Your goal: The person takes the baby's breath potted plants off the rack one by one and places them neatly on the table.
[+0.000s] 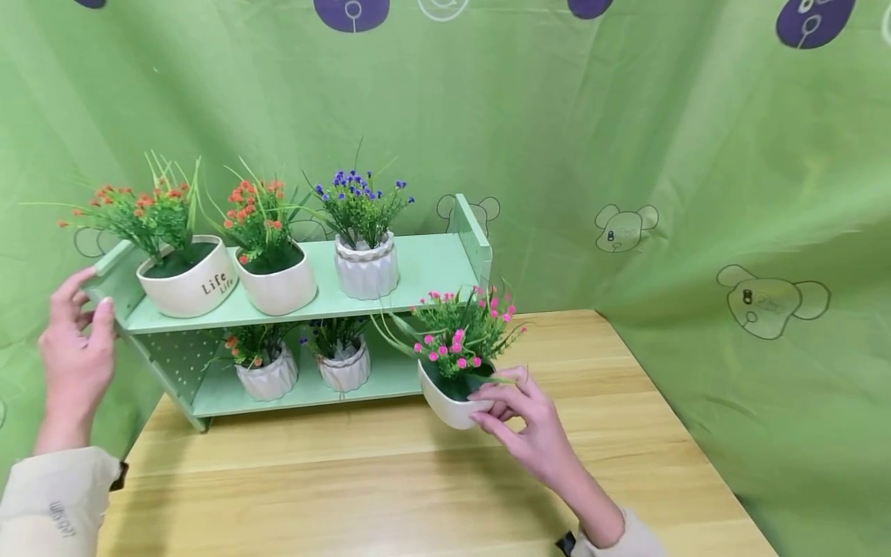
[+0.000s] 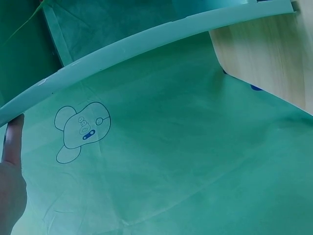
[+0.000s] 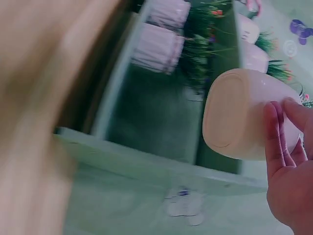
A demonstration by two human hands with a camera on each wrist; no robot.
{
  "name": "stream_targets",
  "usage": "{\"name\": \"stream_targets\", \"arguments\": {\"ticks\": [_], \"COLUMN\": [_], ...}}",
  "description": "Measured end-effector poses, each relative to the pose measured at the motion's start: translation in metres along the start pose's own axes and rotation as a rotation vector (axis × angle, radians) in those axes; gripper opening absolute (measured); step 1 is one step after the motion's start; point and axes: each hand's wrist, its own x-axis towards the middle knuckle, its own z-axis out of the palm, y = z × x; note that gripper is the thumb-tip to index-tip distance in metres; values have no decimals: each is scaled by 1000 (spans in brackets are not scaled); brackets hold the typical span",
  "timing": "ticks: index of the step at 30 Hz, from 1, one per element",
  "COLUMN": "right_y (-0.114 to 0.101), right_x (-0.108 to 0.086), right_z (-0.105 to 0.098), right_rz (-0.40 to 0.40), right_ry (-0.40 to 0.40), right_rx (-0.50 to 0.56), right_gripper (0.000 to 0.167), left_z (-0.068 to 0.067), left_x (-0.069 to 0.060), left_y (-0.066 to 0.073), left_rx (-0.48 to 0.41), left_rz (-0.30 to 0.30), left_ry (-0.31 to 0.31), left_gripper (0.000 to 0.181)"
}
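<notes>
My right hand (image 1: 534,432) pinches the pink-flowered white pot (image 1: 444,407) above the table (image 1: 334,480), before the green shelf's (image 1: 433,261) right end, while my left hand (image 1: 78,360), thumb and forefinger apart, touches the shelf's left side.

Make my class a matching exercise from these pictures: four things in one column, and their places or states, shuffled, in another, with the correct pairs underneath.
Things
1. Pink-flowered pot
2. Pot marked "Life"
3. Left hand
4. Wooden table

Places and states
A. Underneath the green shelf unit
B. Held by the right hand
C. Touching the left end panel
D. Standing at the left end of the upper shelf

Pairs: 1-B, 2-D, 3-C, 4-A
</notes>
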Motion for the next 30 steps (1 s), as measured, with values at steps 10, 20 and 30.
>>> {"name": "stream_targets", "arguments": {"ticks": [10, 20, 30], "right_y": [17, 38, 69], "right_x": [-34, -37, -29], "right_z": [-5, -37, -70], "right_rz": [144, 182, 278], "right_ry": [-5, 104, 164], "right_rx": [-58, -113, -202], "right_gripper": [33, 36, 33], "left_z": [0, 2, 2], "left_x": [-1, -1, -1], "left_y": [-2, 0, -3], "left_rx": [12, -1, 5], "left_rz": [7, 2, 11], "left_ry": [28, 12, 15], "left_gripper": [49, 50, 50]}}
